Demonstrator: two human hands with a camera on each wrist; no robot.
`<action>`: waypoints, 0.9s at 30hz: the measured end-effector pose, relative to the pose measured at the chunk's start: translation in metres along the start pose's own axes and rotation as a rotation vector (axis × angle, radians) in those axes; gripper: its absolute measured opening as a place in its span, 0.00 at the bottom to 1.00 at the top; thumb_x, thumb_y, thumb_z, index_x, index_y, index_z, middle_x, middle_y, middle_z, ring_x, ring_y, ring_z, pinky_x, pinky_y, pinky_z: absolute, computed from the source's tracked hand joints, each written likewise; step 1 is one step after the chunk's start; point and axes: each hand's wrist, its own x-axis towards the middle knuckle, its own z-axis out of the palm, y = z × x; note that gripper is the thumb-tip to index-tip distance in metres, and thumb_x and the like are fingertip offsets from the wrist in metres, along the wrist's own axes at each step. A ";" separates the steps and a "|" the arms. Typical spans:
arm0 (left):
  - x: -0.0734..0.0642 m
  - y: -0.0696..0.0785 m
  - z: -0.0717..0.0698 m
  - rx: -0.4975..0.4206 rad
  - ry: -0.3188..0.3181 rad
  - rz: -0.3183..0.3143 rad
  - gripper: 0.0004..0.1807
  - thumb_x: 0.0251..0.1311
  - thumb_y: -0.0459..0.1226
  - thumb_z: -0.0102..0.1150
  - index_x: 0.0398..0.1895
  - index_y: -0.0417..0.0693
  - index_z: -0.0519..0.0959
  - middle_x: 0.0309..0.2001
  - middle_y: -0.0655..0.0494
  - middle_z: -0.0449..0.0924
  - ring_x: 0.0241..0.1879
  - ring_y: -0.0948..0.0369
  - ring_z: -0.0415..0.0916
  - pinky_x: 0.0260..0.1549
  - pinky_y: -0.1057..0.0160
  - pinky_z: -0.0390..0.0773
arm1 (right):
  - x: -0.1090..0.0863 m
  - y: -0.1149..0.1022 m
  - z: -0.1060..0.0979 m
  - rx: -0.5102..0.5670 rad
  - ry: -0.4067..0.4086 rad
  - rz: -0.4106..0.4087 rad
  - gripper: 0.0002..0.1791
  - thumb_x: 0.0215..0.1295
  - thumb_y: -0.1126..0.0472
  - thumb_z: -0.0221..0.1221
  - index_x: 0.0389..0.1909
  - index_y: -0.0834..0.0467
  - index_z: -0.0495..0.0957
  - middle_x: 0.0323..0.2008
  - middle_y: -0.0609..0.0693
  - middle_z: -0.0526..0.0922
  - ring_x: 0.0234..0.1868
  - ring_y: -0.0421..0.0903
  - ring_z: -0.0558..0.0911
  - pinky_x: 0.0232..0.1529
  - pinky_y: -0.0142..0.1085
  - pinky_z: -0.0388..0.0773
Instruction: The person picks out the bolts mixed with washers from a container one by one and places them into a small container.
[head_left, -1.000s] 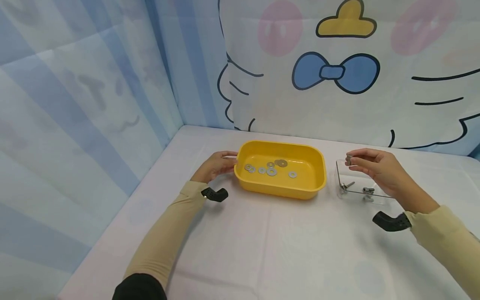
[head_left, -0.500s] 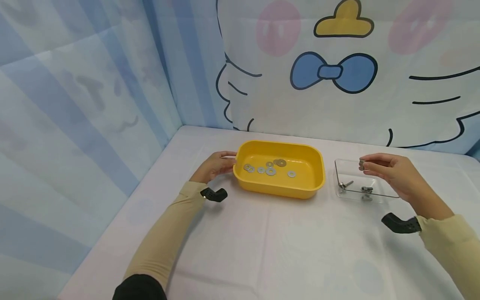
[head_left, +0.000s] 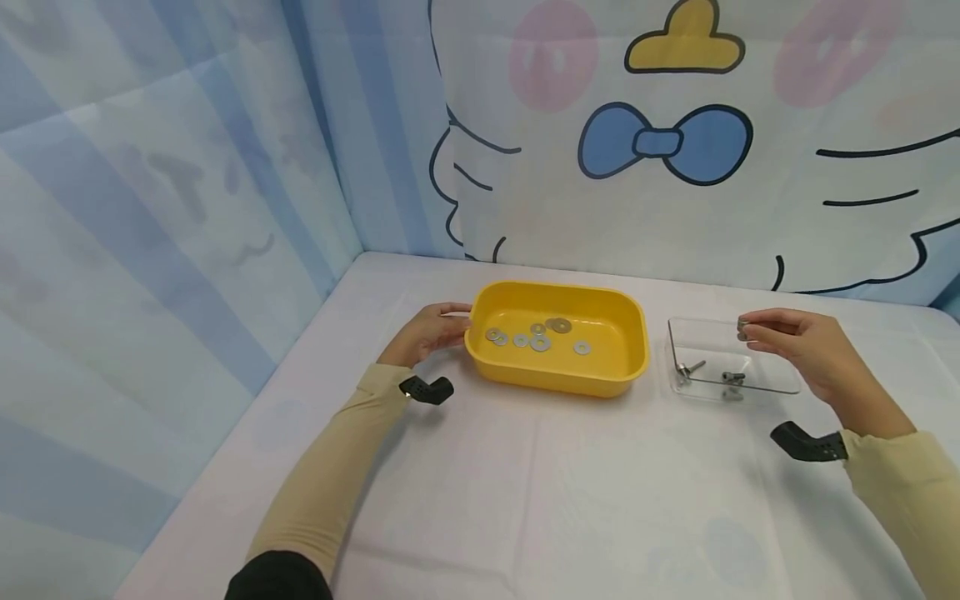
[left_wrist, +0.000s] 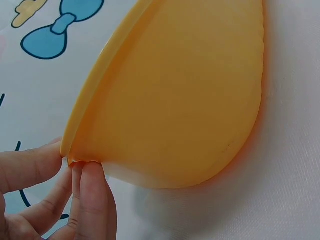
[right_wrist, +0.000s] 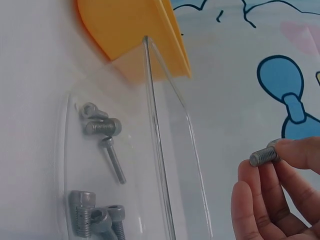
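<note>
My left hand (head_left: 423, 335) pinches the left end of a yellow plastic tray (head_left: 555, 377) by its rim, as the left wrist view shows close up. Several flat metal washers (head_left: 540, 342) lie on the tray's floor. Above the right part of a clear plastic box (head_left: 697, 382), my right hand (head_left: 806, 350) holds a short socket head bolt (right_wrist: 263, 156) between thumb and fingers; its head is partly covered by the thumb. Inside the box, seen from the right wrist, lie several more bolts in two groups, among them a long thin bolt (right_wrist: 115, 162).
A white cloth (head_left: 600, 500) covers the table. Behind it hangs a printed curtain (head_left: 667, 225) with a blue bow, and a blue-striped curtain (head_left: 187, 250) closes the left side. The tray and the box stand side by side with a small gap.
My right hand has moved to the right over the clear box, with the bolt still in its fingers. The left hand keeps its hold on the tray.
</note>
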 end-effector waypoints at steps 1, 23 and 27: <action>0.000 0.000 0.000 0.001 0.002 0.000 0.25 0.62 0.33 0.57 0.63 0.45 0.69 0.59 0.46 0.73 0.43 0.61 0.74 0.59 0.61 0.74 | -0.001 -0.001 0.000 -0.010 0.004 0.006 0.29 0.60 0.43 0.59 0.57 0.57 0.72 0.39 0.26 0.79 0.39 0.22 0.79 0.36 0.13 0.74; -0.001 -0.003 0.001 -0.008 0.008 -0.005 0.25 0.62 0.32 0.57 0.63 0.45 0.69 0.60 0.46 0.73 0.46 0.59 0.74 0.59 0.60 0.74 | 0.004 0.008 -0.011 -0.189 0.005 0.112 0.32 0.56 0.35 0.57 0.55 0.51 0.74 0.33 0.19 0.75 0.36 0.21 0.77 0.56 0.44 0.77; -0.001 -0.004 0.001 -0.010 0.010 -0.002 0.25 0.62 0.32 0.57 0.63 0.45 0.69 0.59 0.46 0.73 0.45 0.59 0.74 0.59 0.61 0.74 | -0.007 -0.014 -0.011 -0.117 -0.004 0.129 0.22 0.60 0.43 0.59 0.50 0.52 0.77 0.30 0.22 0.77 0.33 0.23 0.78 0.40 0.25 0.80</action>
